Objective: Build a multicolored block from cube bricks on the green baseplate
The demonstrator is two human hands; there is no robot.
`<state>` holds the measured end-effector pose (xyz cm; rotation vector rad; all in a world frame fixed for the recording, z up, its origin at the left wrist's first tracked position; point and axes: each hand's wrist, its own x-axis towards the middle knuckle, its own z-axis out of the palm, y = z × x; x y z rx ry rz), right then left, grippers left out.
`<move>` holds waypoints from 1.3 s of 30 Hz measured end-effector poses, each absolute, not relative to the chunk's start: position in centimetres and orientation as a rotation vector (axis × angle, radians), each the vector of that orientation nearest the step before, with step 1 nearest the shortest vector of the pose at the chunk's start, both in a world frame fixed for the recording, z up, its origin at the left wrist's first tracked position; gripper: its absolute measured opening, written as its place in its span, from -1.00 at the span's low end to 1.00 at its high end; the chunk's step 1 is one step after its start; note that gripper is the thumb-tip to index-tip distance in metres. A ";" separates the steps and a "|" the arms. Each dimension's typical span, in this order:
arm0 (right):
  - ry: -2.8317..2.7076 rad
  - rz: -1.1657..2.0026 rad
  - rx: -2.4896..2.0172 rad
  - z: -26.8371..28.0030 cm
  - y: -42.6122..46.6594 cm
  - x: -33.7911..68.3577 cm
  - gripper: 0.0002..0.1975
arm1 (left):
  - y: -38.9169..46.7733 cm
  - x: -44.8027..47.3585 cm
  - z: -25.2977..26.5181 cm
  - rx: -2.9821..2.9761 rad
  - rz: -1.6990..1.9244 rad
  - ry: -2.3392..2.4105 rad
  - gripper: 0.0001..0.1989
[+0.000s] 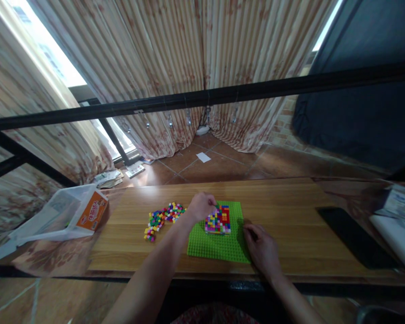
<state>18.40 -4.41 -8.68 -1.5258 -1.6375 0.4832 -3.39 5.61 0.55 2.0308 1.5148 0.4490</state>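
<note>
A green studded baseplate (216, 248) lies on a wooden board. On its upper part sits a low block of multicoloured toy bricks (217, 221), with a red patch at its right side. My left hand (202, 206) reaches over the block's far left corner, fingertips pinched together; whatever is between them is too small to make out. Beside the plate's right edge rests my right hand (261, 245), its fingers curled in and touching or close to that edge. What those fingers hold, if anything, is hidden. Left of the plate is a loose pile of small coloured bricks (156, 219).
The wooden board (121, 234) spans the area before me. A clear plastic bin (63, 211) with an orange label stands at its left. On the right lies a dark flat phone-like slab (356, 236). A black metal rail (175, 102) crosses beyond the board.
</note>
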 end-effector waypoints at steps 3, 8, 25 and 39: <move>-1.651 0.461 -1.515 -8.7 -4.4 18.4 -0.69 | 5.4 -4.0 0.1 2.000 0.484 1.452 -0.73; -1.660 0.449 -1.544 -8.6 -4.4 18.5 -0.70 | 5.0 -3.6 0.7 1.964 0.585 1.466 -0.66; -1.824 0.294 -1.638 -9.6 -4.4 19.1 -0.57 | -7.8 -13.7 -4.3 1.435 0.911 2.130 -0.86; -1.968 0.245 -1.628 -9.2 -2.2 18.6 -0.64 | -5.7 -12.3 -3.5 1.768 0.648 2.188 -0.70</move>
